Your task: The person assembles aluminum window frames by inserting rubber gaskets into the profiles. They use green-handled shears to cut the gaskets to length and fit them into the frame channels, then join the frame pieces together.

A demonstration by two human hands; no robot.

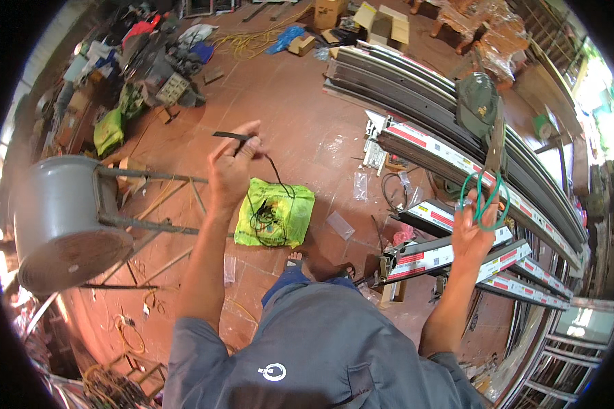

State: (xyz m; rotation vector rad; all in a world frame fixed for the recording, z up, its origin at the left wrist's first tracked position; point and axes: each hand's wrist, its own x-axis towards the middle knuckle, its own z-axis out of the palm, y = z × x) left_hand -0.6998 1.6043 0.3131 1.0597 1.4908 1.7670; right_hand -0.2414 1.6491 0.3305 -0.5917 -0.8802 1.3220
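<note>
My left hand [233, 160] is raised left of centre, its fingers closed on a black cord [274, 167]. One flat-looking end sticks out to the left of the fingers, and the rest hangs down in a loose curve. Beneath it, on the floor, lies a yellow-green plastic bag [299, 208], with more black cord on top. My right hand [474, 228], out to the right, grips what look like scissors with large green loop handles [503, 215]. The loops point away from me; the blades cannot be made out.
Long dark profiles with red-and-white labels [430, 144] are stacked on the right, with a dark cap [476, 102] on them. A grey drum [75, 218] on a metal frame stands left. Clutter [174, 88] and cardboard boxes [382, 27] lie farther off. Clear plastic wrappers [340, 225] dot the red floor.
</note>
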